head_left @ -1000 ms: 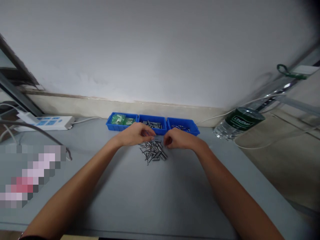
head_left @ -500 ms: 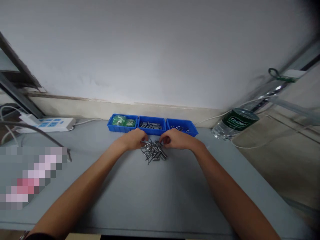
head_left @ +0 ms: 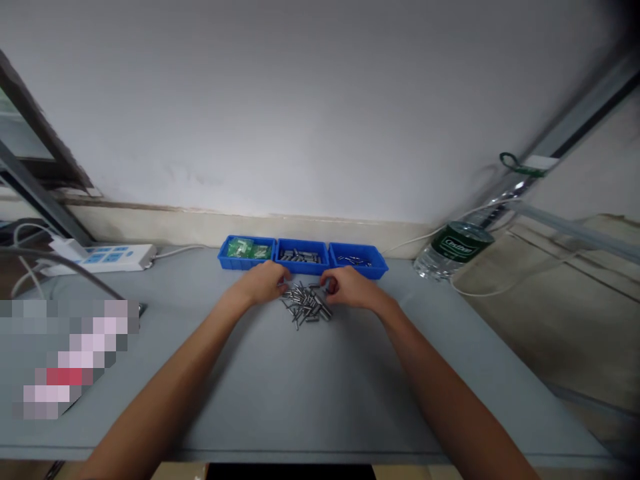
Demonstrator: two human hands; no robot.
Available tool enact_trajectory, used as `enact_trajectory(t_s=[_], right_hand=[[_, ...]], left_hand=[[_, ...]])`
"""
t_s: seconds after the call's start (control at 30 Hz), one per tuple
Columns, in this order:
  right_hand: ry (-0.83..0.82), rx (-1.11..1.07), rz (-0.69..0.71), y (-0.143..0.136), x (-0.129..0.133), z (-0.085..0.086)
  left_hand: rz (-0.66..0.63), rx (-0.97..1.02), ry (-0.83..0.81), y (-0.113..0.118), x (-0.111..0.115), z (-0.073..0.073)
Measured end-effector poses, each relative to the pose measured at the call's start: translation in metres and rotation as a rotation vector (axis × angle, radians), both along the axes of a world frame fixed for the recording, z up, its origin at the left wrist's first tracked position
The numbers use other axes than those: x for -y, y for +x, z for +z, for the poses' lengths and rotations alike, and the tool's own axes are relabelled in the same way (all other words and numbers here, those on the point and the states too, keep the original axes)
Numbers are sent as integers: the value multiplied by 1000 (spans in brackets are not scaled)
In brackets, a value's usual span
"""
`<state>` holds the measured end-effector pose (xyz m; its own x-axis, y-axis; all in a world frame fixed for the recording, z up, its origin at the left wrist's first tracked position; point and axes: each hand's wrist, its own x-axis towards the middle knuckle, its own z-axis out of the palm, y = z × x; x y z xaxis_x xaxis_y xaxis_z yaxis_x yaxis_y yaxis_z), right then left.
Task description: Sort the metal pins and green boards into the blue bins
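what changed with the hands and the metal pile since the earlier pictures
The left hand moved left and nearer, from the far edge of the metal pile to its left edge. The right hand edged left, closer in at the pile's right side. Whether either holds a piece is unclear. The pile, blue bins and bottle look unchanged.
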<state>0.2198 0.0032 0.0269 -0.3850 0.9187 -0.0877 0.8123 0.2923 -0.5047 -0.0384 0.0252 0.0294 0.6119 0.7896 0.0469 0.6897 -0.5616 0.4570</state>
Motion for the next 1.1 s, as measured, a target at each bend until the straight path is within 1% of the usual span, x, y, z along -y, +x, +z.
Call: enact_trajectory(t_s=[0.07, 0.13, 0.2, 0.27, 0.37, 0.5, 0.57, 0.63, 0.77, 0.83, 0.9, 0.97, 1.03, 1.1], right_hand=[[-27, -167, -42, 3, 4, -1], [-73, -441, -91, 4, 9, -4], [-124, -719, -146, 1, 14, -10], [-152, -913, -206, -5, 18, -19], [-162, -1030, -236, -15, 23, -29], [-111, -1065, -168, -26, 25, -34], [-50, -1057, -151, -29, 25, -35], [59, -990, -160, -29, 23, -38], [334, -660, -167, -22, 16, -49], [412, -495, -126, -18, 12, -54], [430, -366, -53, -14, 10, -57], [423, -270, 9, -12, 9, -58], [422, -198, 32, -10, 9, -57], [422, -150, 20, -7, 10, -54]], left_hand=[[-4, 161, -37, 4, 7, 2], [1, 361, -107, 8, 15, 2], [9, 538, -192, 13, 23, -1], [18, 685, -279, 18, 30, -7], [68, 865, -366, 25, 35, -21], [141, 1023, -359, 32, 33, -35], [150, 1042, -369, 32, 30, -38], [188, 1036, -352, 30, 24, -39], [378, 1068, -223, 28, 5, -39], [392, 1132, -199, 30, -4, -40], [362, 1192, -217, 31, -10, -42], [329, 1202, -225, 30, -10, -45], [306, 1159, -184, 27, -6, -49], [297, 1093, -130, 23, 0, -52]])
